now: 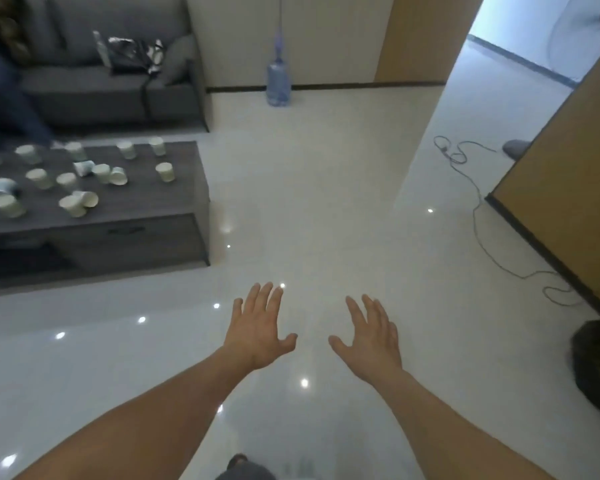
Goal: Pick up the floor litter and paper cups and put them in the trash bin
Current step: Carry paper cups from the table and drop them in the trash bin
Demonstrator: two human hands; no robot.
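Pale paper cups [165, 172] scattered on dark low table [177, 206], well left of hands; several tipped. No litter seen on glossy floor [309, 202]. Left hand [257, 332], right hand [371, 344]: fingers spread straight, holding nothing, touching nothing. Dark round thing [596, 368] at right edge, likely bin. Best: step to table, nest cups, carry stack.

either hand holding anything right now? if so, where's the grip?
Nothing is held. The left hand and right hand are both open, fingers spread, above the floor. The paper cups sit on the coffee table, away from both hands.
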